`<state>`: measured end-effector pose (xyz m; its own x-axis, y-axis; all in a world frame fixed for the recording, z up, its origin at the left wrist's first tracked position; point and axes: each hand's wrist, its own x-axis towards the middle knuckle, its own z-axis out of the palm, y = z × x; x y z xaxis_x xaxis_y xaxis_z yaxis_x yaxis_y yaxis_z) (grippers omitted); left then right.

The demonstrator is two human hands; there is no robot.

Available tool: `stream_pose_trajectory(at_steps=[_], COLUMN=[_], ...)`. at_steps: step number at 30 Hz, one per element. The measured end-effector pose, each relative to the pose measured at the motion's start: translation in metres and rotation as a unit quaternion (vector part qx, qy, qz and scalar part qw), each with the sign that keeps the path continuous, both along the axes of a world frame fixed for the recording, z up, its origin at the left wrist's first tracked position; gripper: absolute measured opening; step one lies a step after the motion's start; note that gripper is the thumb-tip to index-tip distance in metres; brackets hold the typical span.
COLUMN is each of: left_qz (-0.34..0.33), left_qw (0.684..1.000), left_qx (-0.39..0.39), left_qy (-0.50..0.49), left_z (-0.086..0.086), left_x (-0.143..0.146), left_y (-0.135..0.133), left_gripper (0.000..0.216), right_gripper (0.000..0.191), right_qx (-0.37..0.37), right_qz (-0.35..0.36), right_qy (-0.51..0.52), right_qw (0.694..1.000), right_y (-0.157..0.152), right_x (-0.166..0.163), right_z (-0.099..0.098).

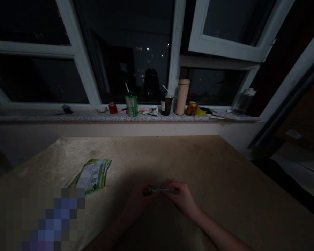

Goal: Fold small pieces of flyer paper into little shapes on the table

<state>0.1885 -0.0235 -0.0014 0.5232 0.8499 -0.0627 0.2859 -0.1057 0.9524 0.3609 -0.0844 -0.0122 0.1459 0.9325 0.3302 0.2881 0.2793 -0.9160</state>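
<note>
While green packet (92, 175) lies aside, left hand (138, 203), right hand (182, 197) fingers pinch small wrapper (158, 189) ends.

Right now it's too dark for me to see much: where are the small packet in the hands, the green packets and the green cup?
small packet (157, 190): head view, its exposed middle.
green packets (92, 174): head view, printed top face.
green cup (131, 106): head view, its side.

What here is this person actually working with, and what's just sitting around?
In hand: small green packet, pinched between left hand and right hand; flat green packets on the table, likely the same kind.
Lying about, on the windowsill: green can, red tin, dark cup, tall beige flask, orange tin.
</note>
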Motion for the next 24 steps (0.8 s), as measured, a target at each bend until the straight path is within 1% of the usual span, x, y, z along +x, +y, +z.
stream_pose_trajectory(at_steps=[3, 5, 6, 8, 9, 10, 12, 13, 15, 20, 24], left_qz=[0.002, -0.001, -0.002, -0.001, 0.0, 0.003, 0.009, 0.012, 0.015, 0.006, -0.009], left_qw=[1.0, 1.0, 1.0, 1.0, 1.0, 1.0, 0.999, 0.999, 0.999, 0.999, 0.998], left_qx=[0.002, 0.001, 0.0, -0.001, -0.002, -0.002, -0.003, -0.004, -0.005, -0.012, -0.012], left_qy=[0.008, 0.015, 0.018, 0.024, 0.026, 0.028, 0.032, 0.034, 0.036, 0.044, 0.055], left_z=[-0.001, 0.001, 0.003, 0.007, 0.008, 0.01, 0.012, 0.012, 0.012, 0.01, 0.005], left_x=[-0.001, -0.002, -0.002, -0.003, -0.003, -0.003, -0.003, -0.002, -0.002, -0.003, -0.005], left_y=[0.0, 0.0, 0.0, 0.0, 0.0, 0.0, -0.001, -0.001, -0.001, 0.001, 0.005], left_gripper=[0.028, 0.028, 0.027, 0.026, 0.025, 0.024, 0.024, 0.024, 0.025, 0.026, 0.026], right_gripper=[0.021, 0.021, 0.025, 0.045, 0.05, 0.049, 0.035, 0.032, 0.034, 0.033, 0.034], right_qx=[-0.008, -0.023, -0.033, -0.054, -0.065, -0.078, -0.107, -0.121, -0.137, -0.128, -0.155], right_qz=[0.004, 0.002, 0.002, 0.004, 0.009, 0.019, 0.05, 0.068, 0.092, 0.093, 0.083], right_qy=[-0.019, 0.006, 0.037, 0.108, 0.13, 0.134, 0.106, 0.089, 0.069, 0.059, 0.064], right_qw=[1.0, 1.0, 0.999, 0.993, 0.989, 0.988, 0.987, 0.986, 0.984, 0.986, 0.982], right_y=[-0.001, -0.002, -0.002, -0.001, -0.001, 0.0, 0.0, 0.0, 0.0, -0.002, -0.002], right_x=[0.0, -0.001, -0.002, -0.003, -0.003, -0.003, -0.001, 0.001, 0.003, 0.003, 0.005], right_z=[0.004, 0.004, 0.003, 0.001, 0.0, -0.001, -0.002, -0.002, -0.001, 0.002, 0.0])
